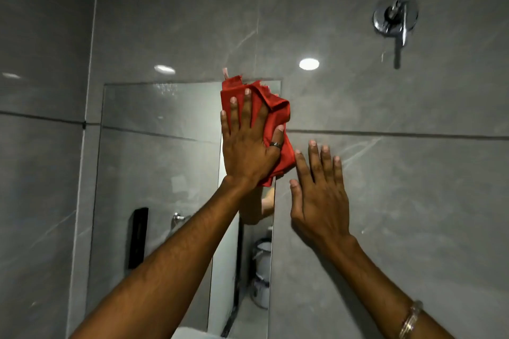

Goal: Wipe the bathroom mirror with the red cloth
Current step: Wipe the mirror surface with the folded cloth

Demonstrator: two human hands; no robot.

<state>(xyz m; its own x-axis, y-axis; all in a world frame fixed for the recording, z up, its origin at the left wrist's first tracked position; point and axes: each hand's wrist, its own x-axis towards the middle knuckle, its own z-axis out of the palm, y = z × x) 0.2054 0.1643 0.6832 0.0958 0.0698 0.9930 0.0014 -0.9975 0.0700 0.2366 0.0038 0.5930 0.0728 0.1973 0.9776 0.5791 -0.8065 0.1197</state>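
A frameless rectangular mirror hangs on the grey tiled wall, left of centre. The crumpled red cloth lies against the mirror's upper right corner. My left hand presses flat on the cloth, fingers spread, thumb with a ring hooked around its right side. My right hand rests flat on the bare wall just right of the mirror's edge, fingers apart, holding nothing. Part of the cloth is hidden under my left palm.
A chrome wall valve with a lever sticks out at the upper right. The mirror reflects a black wall dispenser, a chrome hook and a white object. A white edge shows at the bottom.
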